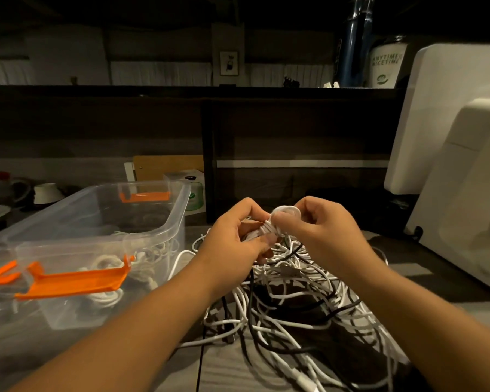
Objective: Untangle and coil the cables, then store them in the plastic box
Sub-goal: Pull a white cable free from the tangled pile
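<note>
Both my hands are up just right of the clear plastic box (177, 219), above the cable heap. My left hand (236, 239) has its fingers curled round one small bundle of coiled white cable (260, 231), with the thumb pressed along its near side. My right hand (324, 230) pinches a single white loop (285, 211) that stands up from the top of that bundle, thumb and forefinger closed on it and the other fingers curled in behind. The two hands are nearly touching over the bundle.

Below them, to the right of the box, one big tangle (297, 302) lies on the desk (232, 372). It is mostly white cables with a few black ones threaded through; I cannot count the separate cables. Some white strands run from the tangle up toward the bundle I hold.

The box stands open on the desk, with no lid on it. I count three orange clips: one (145, 196) on its far end, one (74, 281) on its near end, and one (1, 274) left of that. Inside the box lie white coiled cables (105, 261); how many I cannot tell through the walls.

Behind the box's far right corner is one white and green carton (196, 190), and left of the box one pale bowl (47, 192). Far right of the box stand two white appliances (447, 108), one before the other.
</note>
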`<action>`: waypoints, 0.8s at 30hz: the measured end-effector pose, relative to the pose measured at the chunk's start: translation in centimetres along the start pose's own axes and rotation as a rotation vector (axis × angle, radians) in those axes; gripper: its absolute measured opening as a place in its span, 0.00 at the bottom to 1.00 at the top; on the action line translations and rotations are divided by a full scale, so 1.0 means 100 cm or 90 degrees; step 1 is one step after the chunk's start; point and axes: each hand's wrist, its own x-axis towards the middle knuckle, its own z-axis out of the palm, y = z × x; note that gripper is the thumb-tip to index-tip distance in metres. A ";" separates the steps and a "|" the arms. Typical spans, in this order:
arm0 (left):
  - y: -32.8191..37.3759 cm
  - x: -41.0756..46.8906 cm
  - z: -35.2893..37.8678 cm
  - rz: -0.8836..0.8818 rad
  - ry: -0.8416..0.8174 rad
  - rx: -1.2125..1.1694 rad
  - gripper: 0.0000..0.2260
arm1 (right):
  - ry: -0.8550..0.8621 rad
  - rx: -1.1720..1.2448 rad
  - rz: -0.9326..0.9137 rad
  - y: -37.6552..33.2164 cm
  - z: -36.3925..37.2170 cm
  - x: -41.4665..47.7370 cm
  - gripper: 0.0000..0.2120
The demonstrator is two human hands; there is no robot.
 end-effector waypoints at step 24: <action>0.004 -0.002 -0.003 0.093 0.048 0.087 0.08 | -0.023 0.060 -0.059 -0.009 0.002 -0.006 0.13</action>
